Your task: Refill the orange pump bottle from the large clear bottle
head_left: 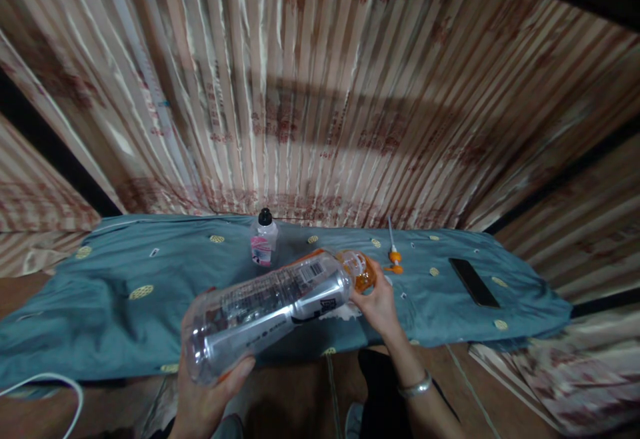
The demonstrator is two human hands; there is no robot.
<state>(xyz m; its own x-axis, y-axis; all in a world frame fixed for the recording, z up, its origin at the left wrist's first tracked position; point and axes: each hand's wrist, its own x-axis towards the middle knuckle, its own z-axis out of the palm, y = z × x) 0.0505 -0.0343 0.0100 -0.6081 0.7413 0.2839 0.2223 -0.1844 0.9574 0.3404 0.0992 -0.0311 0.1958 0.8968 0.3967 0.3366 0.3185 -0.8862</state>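
My left hand is wrapped round the base of a large clear plastic bottle with a silver label. The bottle is tilted on its side, its neck end to the right. My right hand grips a small orange see-through bottle that meets the large bottle's neck end; the exact join is hidden. An orange pump top with a pale tube lies on the cloth just beyond my right hand. Behind the large bottle, a small clear bottle with a pink label and black cap stands upright.
A blue-green patterned cloth covers the low surface. On its right lies a black phone. A white cable curves at the lower left. Striped sheeting hangs behind, with dark poles at both sides. A whitish patch shows under the large bottle.
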